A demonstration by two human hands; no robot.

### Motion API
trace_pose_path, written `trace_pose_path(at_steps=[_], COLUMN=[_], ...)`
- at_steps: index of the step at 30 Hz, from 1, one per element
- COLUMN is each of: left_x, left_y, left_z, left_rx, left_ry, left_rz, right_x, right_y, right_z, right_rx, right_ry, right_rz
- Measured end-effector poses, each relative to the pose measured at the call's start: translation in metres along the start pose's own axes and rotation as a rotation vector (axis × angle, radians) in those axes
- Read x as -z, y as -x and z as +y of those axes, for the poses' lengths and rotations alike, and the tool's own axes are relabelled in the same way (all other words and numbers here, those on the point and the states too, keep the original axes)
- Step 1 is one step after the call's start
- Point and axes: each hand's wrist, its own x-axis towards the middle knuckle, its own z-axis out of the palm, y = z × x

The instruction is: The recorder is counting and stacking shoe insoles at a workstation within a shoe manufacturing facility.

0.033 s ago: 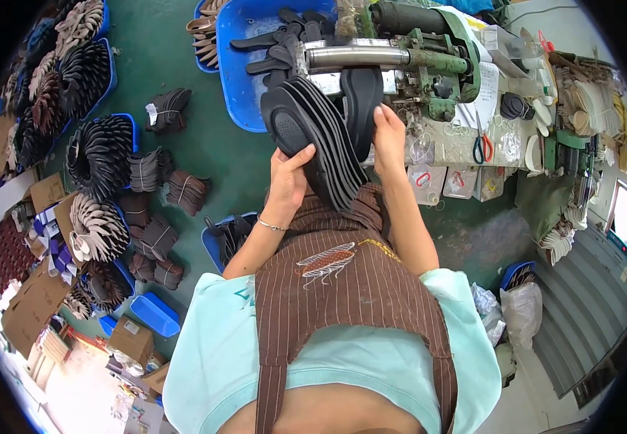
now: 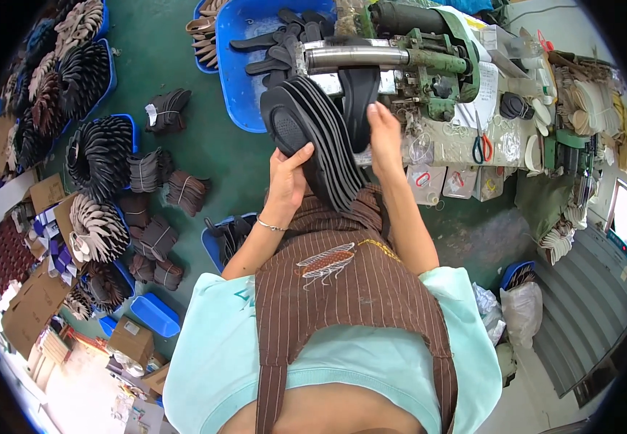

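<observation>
A stack of black shoe insoles (image 2: 295,123) is gripped in my left hand (image 2: 288,177), thumb on top, the layers fanned out toward my apron. My right hand (image 2: 384,137) pinches the edge of a single black insole (image 2: 359,108), its fingers partly hidden under it. That insole's far end reaches in beneath the shiny metal roller (image 2: 357,57) of a green machine (image 2: 440,65). The stack and the single insole lie side by side, close together. I cannot tell whether the roller presses on it.
Beyond the stack, a blue tub (image 2: 244,94) holds loose black insoles. Orange-handled scissors (image 2: 482,148) lie on the bench at right. Tied insole bundles (image 2: 155,173) and filled blue bins (image 2: 134,134) stand on the green floor at left. Another blue bin (image 2: 212,246) sits beside my left forearm.
My right hand has shifted slightly left, and the single insole has moved a little with it. My left hand and the stack look the same.
</observation>
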Motion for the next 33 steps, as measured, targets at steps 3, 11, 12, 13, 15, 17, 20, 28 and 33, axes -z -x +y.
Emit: trace_pose_path(at_steps=[3,11,12,13,15,17,20,28,33], left_x=[0.001,-0.004,-0.005,-0.002,0.001,0.000,-0.004,-0.003,-0.001], left_y=[-0.002,-0.003,-0.003,-0.005,-0.009,-0.006,-0.003,-0.013,-0.013], left_z=[0.004,0.002,0.004,0.002,0.000,-0.001,-0.001,0.005,0.003], left_rx=[0.003,0.064,0.076,0.074,0.035,0.047,0.098,0.055,0.045], left_ry=[0.025,0.050,0.051,0.054,-0.025,-0.021,-0.003,-0.009,0.044], left_rz=[0.031,0.015,0.038,0.041,0.036,0.048,0.060,0.070,0.057], right_x=[-0.023,0.000,-0.008,-0.013,-0.015,-0.008,0.017,-0.011,0.009], right_y=[0.049,-0.005,0.003,0.019,0.040,0.036,0.005,0.040,0.005], right_z=[-0.010,-0.005,-0.009,-0.015,0.008,0.028,0.022,0.019,0.008], right_rx=[-0.098,0.004,0.094,-0.152,0.003,-0.006,-0.033,-0.068,0.021], right_ry=[0.010,-0.003,0.128,0.153,0.035,0.015,-0.098,-0.061,-0.059], right_rz=[-0.192,0.005,-0.097,-0.134,-0.223,-0.097,0.061,-0.053,0.157])
